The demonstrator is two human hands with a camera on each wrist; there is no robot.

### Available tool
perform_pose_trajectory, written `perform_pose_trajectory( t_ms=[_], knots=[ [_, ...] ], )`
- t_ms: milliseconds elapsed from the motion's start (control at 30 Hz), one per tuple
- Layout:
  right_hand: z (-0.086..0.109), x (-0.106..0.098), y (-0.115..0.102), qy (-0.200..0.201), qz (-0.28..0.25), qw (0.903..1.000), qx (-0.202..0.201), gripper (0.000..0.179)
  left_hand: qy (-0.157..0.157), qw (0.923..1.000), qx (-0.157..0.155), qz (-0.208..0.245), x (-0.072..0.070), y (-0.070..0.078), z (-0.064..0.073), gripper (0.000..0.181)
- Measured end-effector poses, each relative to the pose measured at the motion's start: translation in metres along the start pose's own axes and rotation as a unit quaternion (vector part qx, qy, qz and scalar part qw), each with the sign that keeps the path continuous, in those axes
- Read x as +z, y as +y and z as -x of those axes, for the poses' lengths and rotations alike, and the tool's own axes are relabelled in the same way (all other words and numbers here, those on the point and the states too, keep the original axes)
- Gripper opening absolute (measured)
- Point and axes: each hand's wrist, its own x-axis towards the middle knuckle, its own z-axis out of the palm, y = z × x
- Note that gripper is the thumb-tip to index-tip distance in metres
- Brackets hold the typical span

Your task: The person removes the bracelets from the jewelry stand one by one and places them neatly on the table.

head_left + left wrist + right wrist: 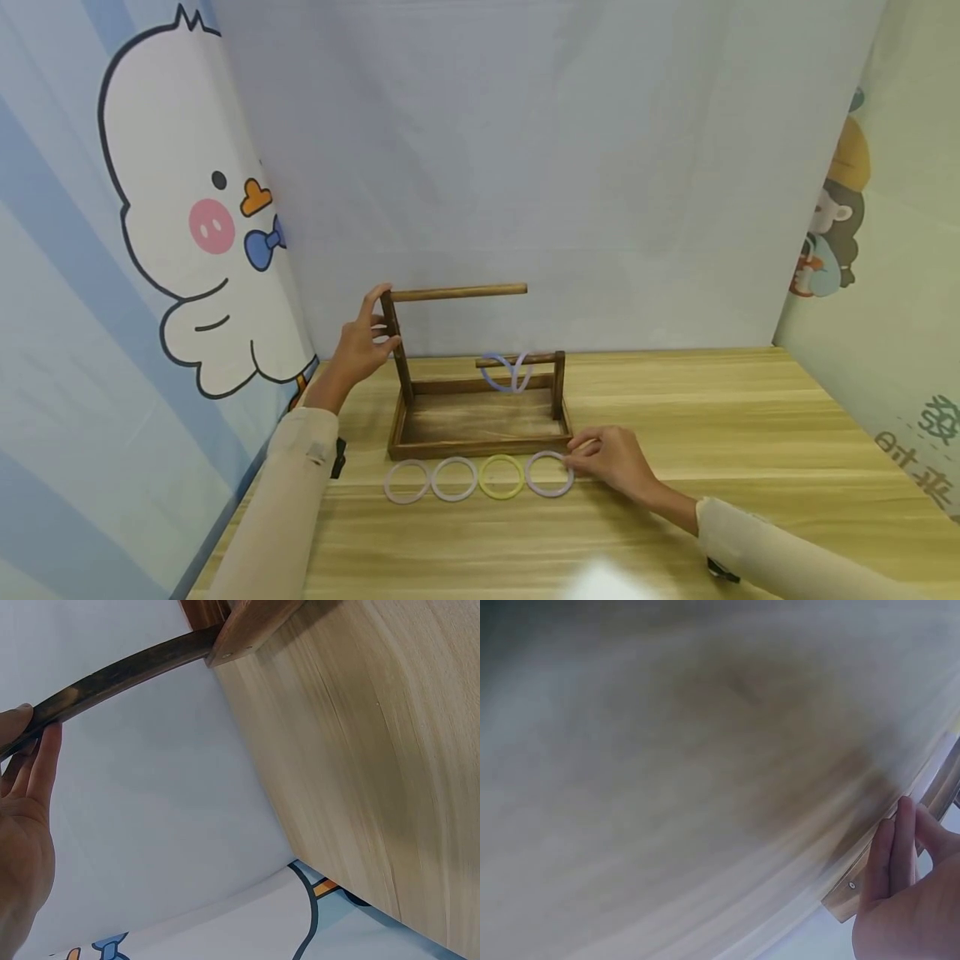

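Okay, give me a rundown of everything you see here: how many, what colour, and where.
Wooden two-bar rack with tray base: 1, dark brown, on the table
Thin hanging rings: 2, blue ring and lilac ring, on the short bar
Thin flat-lying rings: 4, pinkish ring, whitish-purple ring, yellow ring, lavender ring, left to right before the tray
Wood-grain table: 1, yellowish brown, under the rack
Plain cloth backdrop: 1, pale grey, behind
Cartoon-bird curtain: 1, blue and white, left
Cartoon-figure curtain: 1, pale green, right
Long sleeves: 2, cream, on the forearms
Left hand: 1, bare, gripping the tall post
Right hand: 1, bare, fingertips at the lavender ring's right edge
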Motion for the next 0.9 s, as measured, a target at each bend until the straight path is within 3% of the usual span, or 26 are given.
perform_pose_trajectory(
  t_ms=[667,900],
  knots=[
    [-0.003,-0.001,-0.009,0.002,0.024,0.9996,-0.012,0.020,-0.002,1.0000,-0.008,-0.004,-0.002,0.005,0.001,0.095],
    [-0.011,0.000,-0.021,-0.009,0.011,0.9978,-0.064,0.020,-0.002,0.9999,-0.012,-0.004,-0.001,0.005,0.001,0.097]
  ],
)
